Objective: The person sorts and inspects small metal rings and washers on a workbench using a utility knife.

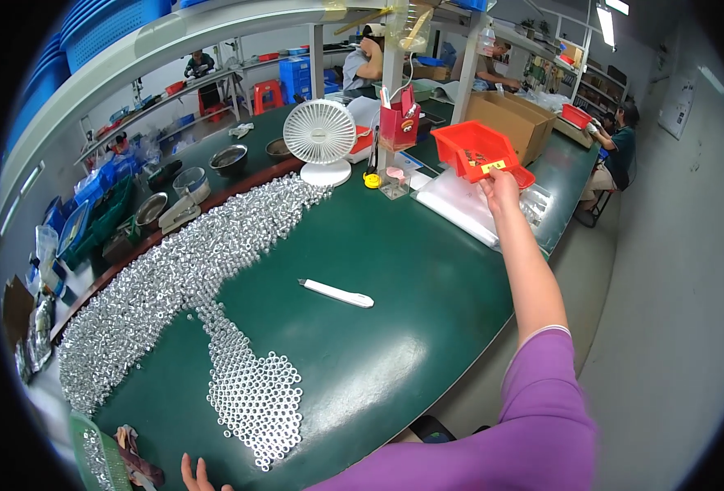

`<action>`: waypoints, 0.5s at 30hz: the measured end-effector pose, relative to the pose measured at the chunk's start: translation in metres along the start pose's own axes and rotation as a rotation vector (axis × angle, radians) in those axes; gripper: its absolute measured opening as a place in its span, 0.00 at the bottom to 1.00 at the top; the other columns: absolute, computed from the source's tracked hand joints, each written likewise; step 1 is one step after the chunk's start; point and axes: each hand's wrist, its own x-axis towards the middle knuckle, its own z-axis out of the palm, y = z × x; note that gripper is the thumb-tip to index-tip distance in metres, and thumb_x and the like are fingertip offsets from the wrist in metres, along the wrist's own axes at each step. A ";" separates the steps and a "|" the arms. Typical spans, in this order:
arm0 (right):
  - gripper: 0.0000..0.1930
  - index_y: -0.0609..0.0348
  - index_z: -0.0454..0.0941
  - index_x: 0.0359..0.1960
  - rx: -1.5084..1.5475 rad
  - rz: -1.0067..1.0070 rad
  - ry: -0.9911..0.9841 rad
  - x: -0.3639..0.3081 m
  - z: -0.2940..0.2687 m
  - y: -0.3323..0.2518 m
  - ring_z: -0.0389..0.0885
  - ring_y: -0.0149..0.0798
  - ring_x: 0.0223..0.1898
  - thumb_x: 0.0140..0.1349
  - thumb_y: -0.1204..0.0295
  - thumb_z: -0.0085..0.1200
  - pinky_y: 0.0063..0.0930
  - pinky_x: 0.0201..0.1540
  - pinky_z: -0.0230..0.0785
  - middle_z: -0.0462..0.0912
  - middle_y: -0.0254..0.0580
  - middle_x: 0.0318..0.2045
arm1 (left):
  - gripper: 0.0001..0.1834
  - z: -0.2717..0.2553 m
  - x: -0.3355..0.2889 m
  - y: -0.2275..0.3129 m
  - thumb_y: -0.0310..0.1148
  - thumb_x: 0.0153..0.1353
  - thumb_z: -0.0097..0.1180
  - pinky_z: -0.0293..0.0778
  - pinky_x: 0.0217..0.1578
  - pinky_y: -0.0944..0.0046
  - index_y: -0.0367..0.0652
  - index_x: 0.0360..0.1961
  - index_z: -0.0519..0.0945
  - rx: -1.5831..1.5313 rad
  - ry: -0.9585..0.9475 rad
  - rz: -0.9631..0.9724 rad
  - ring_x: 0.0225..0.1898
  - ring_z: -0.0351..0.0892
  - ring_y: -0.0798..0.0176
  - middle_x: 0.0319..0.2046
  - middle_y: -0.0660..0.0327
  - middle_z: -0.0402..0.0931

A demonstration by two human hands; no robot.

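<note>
My right hand (503,190) reaches out to the far right, its fingers closed on the front edge of a red plastic parts bin (460,141). A few small brownish pieces lie inside the bin, and a yellow label is on its front. Another red tray (525,177) shows partly beneath it. At the bottom edge only some fingers of my left hand (198,475) show, stretched apart over the green table (395,245) and holding nothing. Near them many small silver metal rings (257,397) lie in a flat single layer, joined by a narrow strip to a long heap (174,262).
A white box cutter (336,293) lies mid-table. Behind stand a white fan (321,135), a red pen holder (399,123) and a cardboard box (509,123). A green basket (100,450) sits at the lower left. Several people work beyond, one seated at right (620,155).
</note>
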 end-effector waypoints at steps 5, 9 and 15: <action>0.16 0.70 0.63 0.52 0.084 0.090 0.126 0.040 0.053 0.054 0.76 0.48 0.46 0.62 0.80 0.40 0.44 0.48 0.74 0.71 0.52 0.48 | 0.26 0.012 -0.018 0.015 0.47 0.67 0.38 0.59 0.56 0.48 0.32 0.52 0.70 0.098 0.163 -0.080 0.55 0.64 0.39 0.56 0.42 0.64; 0.17 0.70 0.61 0.53 0.186 0.160 0.130 0.062 0.070 0.089 0.75 0.51 0.48 0.62 0.82 0.38 0.46 0.49 0.73 0.69 0.53 0.50 | 0.22 0.016 -0.015 0.017 0.41 0.66 0.40 0.63 0.53 0.49 0.32 0.46 0.75 0.109 0.203 -0.008 0.50 0.69 0.41 0.50 0.43 0.70; 0.18 0.70 0.60 0.54 0.207 0.280 0.042 0.091 0.079 0.123 0.71 0.55 0.52 0.61 0.84 0.34 0.52 0.49 0.72 0.66 0.56 0.53 | 0.19 0.016 -0.014 0.021 0.37 0.65 0.41 0.64 0.53 0.50 0.30 0.44 0.75 0.132 0.195 -0.056 0.49 0.70 0.42 0.48 0.43 0.71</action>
